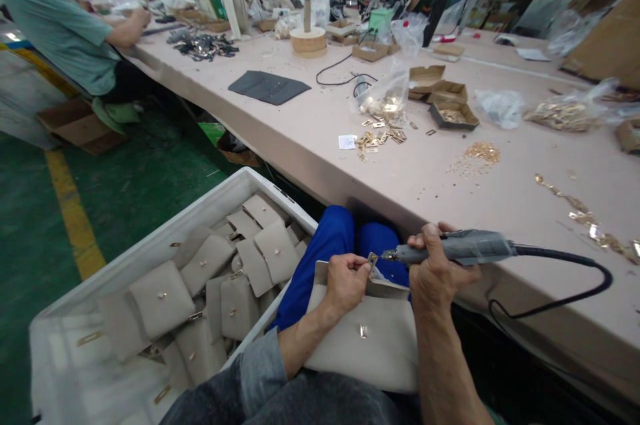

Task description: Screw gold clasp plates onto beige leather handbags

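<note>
A beige leather pouch (365, 345) lies on my lap, a small gold clasp fixed to its front. My left hand (347, 281) is closed, pinching the pouch's top edge and a small gold metal fitting (373, 258) against it. My right hand (437, 268) is wrapped round a grey powered hand driver (460, 248), whose tip touches that fitting. A black cable (565, 278) runs from the tool's rear over the table edge.
A white bin (150, 245) of several finished beige pouches stands at my left. On the long pink table (310, 125) lie gold fittings (380, 135), plastic bags, small cardboard boxes and a dark leather panel (270, 86). Other people work at the far side and left.
</note>
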Demonstrator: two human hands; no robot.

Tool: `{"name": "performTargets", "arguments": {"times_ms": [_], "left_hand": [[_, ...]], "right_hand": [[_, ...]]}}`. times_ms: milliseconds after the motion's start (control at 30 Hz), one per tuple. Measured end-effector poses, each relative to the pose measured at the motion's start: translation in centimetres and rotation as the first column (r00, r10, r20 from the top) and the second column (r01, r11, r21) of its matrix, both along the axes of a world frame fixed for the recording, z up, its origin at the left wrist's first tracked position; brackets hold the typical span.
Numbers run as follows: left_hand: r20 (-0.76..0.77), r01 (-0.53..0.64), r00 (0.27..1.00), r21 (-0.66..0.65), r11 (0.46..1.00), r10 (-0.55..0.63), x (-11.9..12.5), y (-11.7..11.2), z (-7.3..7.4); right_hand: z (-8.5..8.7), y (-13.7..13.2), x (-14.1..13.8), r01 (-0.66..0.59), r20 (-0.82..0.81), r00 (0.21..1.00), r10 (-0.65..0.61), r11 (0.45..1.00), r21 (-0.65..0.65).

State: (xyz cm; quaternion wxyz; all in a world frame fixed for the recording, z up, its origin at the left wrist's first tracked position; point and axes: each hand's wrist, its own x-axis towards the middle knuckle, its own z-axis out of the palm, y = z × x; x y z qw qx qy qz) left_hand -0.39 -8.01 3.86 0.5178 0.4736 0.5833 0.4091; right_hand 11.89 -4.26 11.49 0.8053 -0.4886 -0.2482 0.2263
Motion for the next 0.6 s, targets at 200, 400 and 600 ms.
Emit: {"name": "performTargets", "arguments": {"times_ms": [200, 400, 600], "left_hand": [[-0.044, 0.017, 0.999, -0.001, 1.000, -0.017, 0.02, 0.04, 0.10], [-0.044, 0.012, 0.999, -0.030, 0.999, -0.013, 0.04, -0.04, 0.30], [0.007, 0.013, 1.000, -0.027, 1.000, -0.012, 0.00, -0.10, 0.01]], "right_hand": [[0.04, -0.02, -0.27, -0.006, 0.020, 1.000, 0.006, 1.000, -0.005], [-0.09, 0.04, -0.07, 0.000, 0.021, 1.000, 0.000, 1.000, 0.016], [-0.47, 0.09, 0.33, 0.004, -0.013, 1.000, -0.004, 1.000, 0.016]]}}
